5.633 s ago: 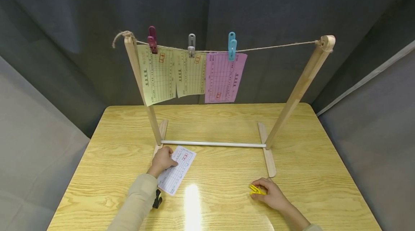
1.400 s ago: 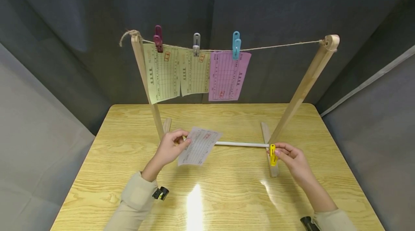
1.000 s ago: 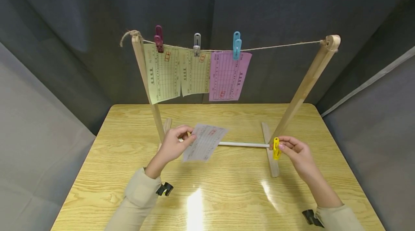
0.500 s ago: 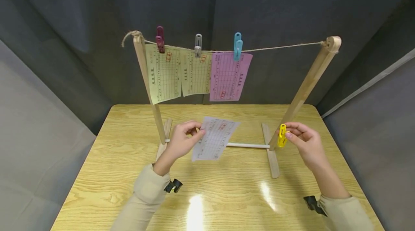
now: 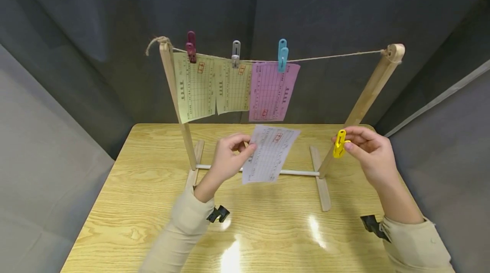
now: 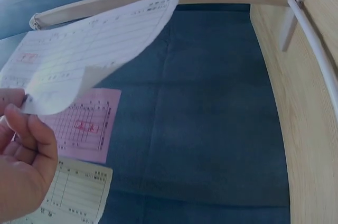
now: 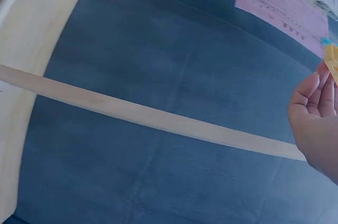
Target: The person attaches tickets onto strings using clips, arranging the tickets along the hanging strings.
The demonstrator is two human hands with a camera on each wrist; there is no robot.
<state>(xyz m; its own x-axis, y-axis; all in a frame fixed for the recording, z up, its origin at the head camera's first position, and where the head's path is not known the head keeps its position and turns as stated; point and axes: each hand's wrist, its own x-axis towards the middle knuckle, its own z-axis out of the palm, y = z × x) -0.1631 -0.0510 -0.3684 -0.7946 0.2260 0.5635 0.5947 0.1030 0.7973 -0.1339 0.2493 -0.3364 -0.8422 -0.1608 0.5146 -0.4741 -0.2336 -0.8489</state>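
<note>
My left hand (image 5: 231,158) pinches a white printed form (image 5: 269,154) by its left edge, held up in the air below the string. In the left wrist view the white form (image 6: 100,44) curls near the thumb. My right hand (image 5: 373,152) pinches a yellow clothespin (image 5: 339,143) upright, just in front of the right post. On the string (image 5: 333,55) hang two yellow forms (image 5: 196,90) and a pink form (image 5: 272,92). A maroon clothespin (image 5: 191,47), a grey clothespin (image 5: 235,54) and a blue clothespin (image 5: 282,56) clip them there.
A wooden left post (image 5: 179,103) and right post (image 5: 367,98) carry the string. A white rod (image 5: 298,172) joins their feet on the wooden table (image 5: 153,222). Dark curtains (image 5: 325,9) stand behind. String to the right of the pink form bears nothing.
The left hand has lifted the white form off the table, up and to the right. The right hand has raised the yellow clothespin up and to the right. The hung forms stay clipped.
</note>
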